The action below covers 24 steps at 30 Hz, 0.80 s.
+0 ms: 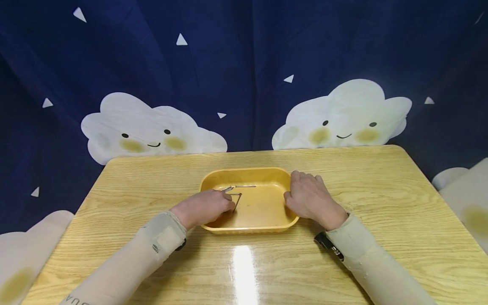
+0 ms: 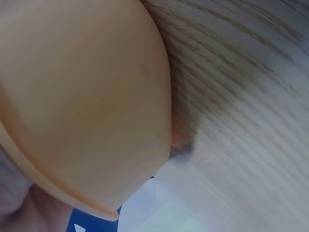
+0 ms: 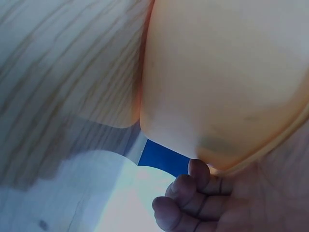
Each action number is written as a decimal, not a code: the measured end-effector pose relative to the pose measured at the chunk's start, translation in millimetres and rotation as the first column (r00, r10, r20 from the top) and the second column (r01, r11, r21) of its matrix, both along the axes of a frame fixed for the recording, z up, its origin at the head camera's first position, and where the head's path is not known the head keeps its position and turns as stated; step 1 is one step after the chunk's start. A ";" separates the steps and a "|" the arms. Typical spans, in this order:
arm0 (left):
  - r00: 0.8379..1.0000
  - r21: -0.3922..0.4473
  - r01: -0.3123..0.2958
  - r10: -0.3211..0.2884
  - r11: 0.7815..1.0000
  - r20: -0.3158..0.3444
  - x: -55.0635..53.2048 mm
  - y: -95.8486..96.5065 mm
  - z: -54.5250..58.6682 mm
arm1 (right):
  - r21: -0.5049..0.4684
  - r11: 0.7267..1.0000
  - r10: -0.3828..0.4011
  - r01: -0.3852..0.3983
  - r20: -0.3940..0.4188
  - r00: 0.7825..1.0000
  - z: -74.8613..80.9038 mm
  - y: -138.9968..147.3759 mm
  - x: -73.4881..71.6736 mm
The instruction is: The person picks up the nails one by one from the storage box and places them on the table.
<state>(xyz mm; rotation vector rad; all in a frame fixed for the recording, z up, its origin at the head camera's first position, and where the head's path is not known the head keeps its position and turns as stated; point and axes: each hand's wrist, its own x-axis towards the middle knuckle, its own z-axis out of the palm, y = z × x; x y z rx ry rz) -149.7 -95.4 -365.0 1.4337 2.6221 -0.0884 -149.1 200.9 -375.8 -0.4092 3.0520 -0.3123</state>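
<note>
A yellow oblong plastic tray [image 1: 263, 209] stands on the wooden table. My right hand [image 1: 310, 197] grips its right rim, thumb on the inner side; in the right wrist view the curled fingers [image 3: 181, 193] show beside the tray's outer wall [image 3: 207, 82]. My left hand [image 1: 207, 206] reaches over the left rim into the tray, its fingertips hidden below it. Close by those fingers lie thin metal pieces like nails [image 1: 227, 189], with one single nail [image 1: 245, 186] farther back. Two thin rods [image 1: 237, 202] meet at an angle beside the fingers; whether they are held does not show.
The wood-grain table [image 1: 381, 203] extends on both sides of the tray. Behind it hangs a dark blue curtain [image 1: 244, 72] with smiling clouds. Bright light reflects off the tabletop in front of the tray.
</note>
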 end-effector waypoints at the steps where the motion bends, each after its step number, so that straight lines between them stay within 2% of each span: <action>1: 1.000 0.002 0.003 -0.003 1.000 -0.004 -0.4 0.0 -0.5 | 0.000 1.000 0.000 0.000 0.000 1.000 0.1 -0.1 0.0; 13: 1.000 0.035 0.017 -0.017 0.999 0.004 -0.9 0.3 -3.1 | 0.003 1.000 0.006 -0.006 0.002 1.000 -0.5 -1.4 0.2; 21: 0.998 0.083 0.010 -0.015 0.997 0.053 -3.0 -0.6 -4.2 | 0.003 1.000 -0.002 0.002 0.002 1.000 0.3 -1.2 0.9; 24: 0.998 0.083 0.017 -0.021 0.996 0.051 -3.2 -0.1 -4.5 | 0.004 1.000 -0.006 0.006 0.000 1.000 0.4 -0.7 1.7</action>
